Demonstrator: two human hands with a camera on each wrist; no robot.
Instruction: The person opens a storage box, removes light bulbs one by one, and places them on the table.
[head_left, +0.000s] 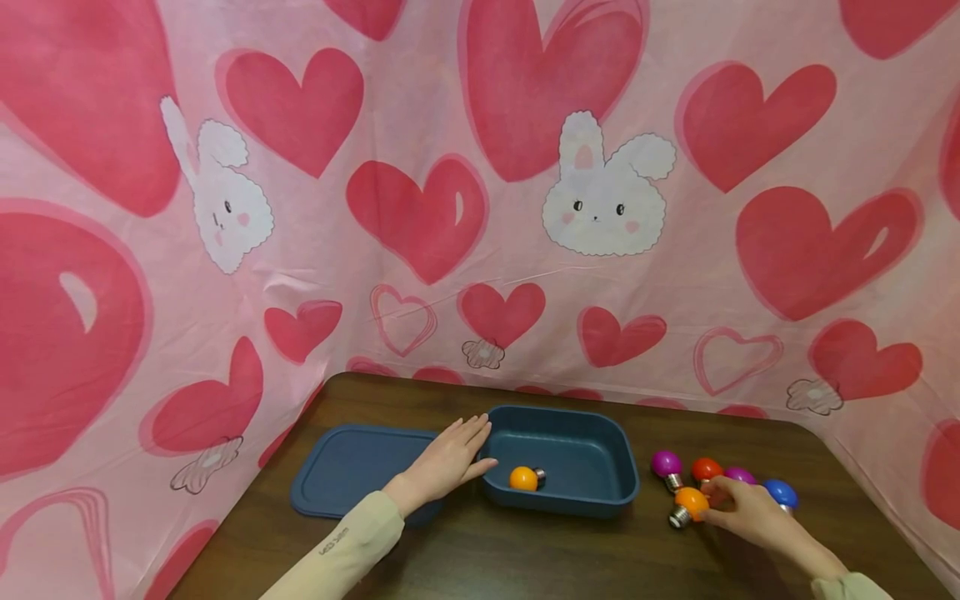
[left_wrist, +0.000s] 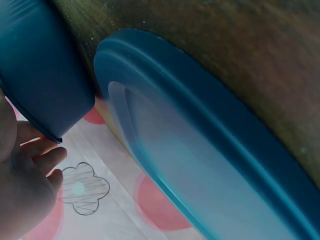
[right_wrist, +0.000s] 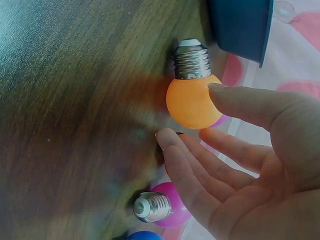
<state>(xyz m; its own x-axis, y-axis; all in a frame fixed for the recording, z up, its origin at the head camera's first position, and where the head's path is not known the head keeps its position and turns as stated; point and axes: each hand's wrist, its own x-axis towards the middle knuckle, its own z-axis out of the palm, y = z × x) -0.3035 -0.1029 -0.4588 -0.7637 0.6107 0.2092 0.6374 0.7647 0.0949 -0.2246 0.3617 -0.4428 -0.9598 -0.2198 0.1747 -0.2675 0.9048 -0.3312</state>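
Observation:
An orange light bulb [head_left: 692, 503] with a metal screw base is pinched by my right hand [head_left: 757, 512]. In the right wrist view the thumb lies on one side of its globe and the index fingertip at its top end, while the other fingers [right_wrist: 192, 165] reach past it. My left hand [head_left: 448, 457] rests with extended fingers on the left rim of a dark blue box [head_left: 577, 458]. Another orange light bulb [head_left: 523, 478] lies inside that box, towards its left front corner.
Near my right hand lie a purple bulb [head_left: 666, 464], a red bulb [head_left: 707, 469], a second purple bulb [head_left: 739, 475] and a blue bulb [head_left: 782, 493]. A blue lid [head_left: 360, 467] lies left of the box, partly beneath my left forearm. Heart-patterned cloth [head_left: 420, 217] hangs behind the wooden table [head_left: 540, 554].

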